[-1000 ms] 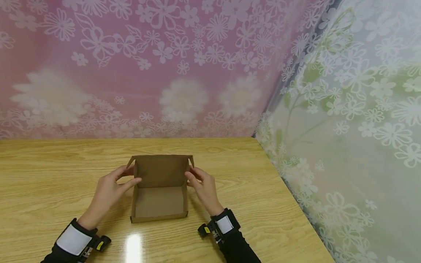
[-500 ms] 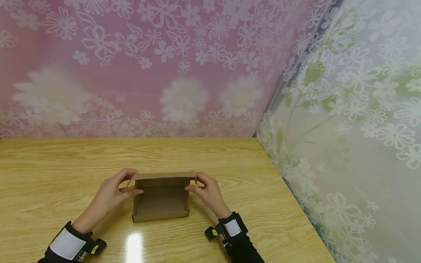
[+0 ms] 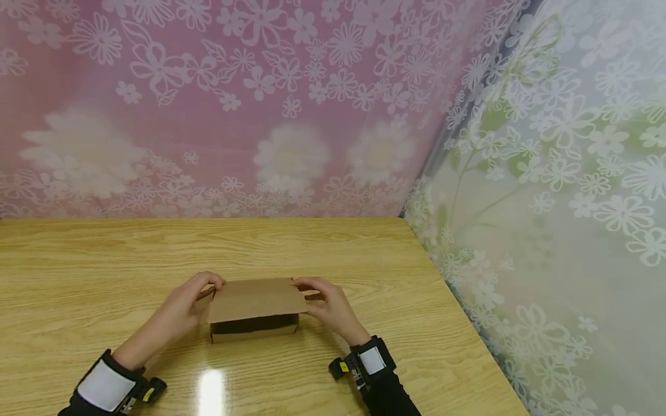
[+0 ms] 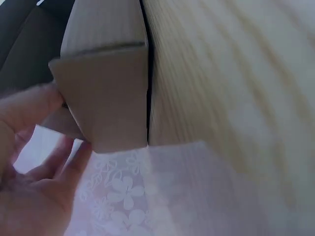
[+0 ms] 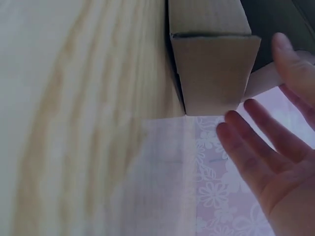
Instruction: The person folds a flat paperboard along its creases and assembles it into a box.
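Note:
A small brown cardboard box (image 3: 255, 331) sits on the wooden table, its hinged lid (image 3: 257, 299) tilted forward over it. A dark gap shows between the lid's front edge and the front wall. At the left side, my left hand (image 3: 183, 303) holds the lid, fingers on its back left corner; the thumb is mostly hidden in the head view. My right hand (image 3: 330, 306) holds the lid's right side between thumb and index finger. The other right fingers extend beside the box in the right wrist view. Each wrist view shows a side wall; the inside is mostly dark.
The wood-grain table (image 3: 104, 260) ends at a back edge against a pink floral curtain (image 3: 234, 144). A pale floral curtain (image 3: 546, 231) hangs along the slanted right edge. Black bands with small cameras sit on both wrists. A bright light reflection lies before the box.
The lid has swung from standing upright to leaning forward over the box. Both hands have followed it, their fingers moving up from the box sides to the lid's edges.

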